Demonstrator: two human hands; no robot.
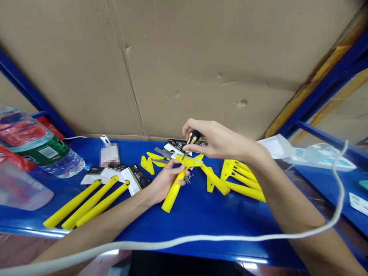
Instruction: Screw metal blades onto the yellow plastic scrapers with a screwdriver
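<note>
White cable (184, 239) spans six o'clock. Mid-dial, I've the left hand (162, 184) closed round a yellow scraper (172, 197), the right hand (209, 140) curled about a screwdriver (194, 136); if tilted, it could slip and jab the left.

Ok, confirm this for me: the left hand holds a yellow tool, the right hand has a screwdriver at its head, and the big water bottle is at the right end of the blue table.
Wrong on the bottle's side: the head view shows the big water bottle at the left end of the blue table. The left hand does hold a yellow tool, and the right hand has a screwdriver at its head.
</note>
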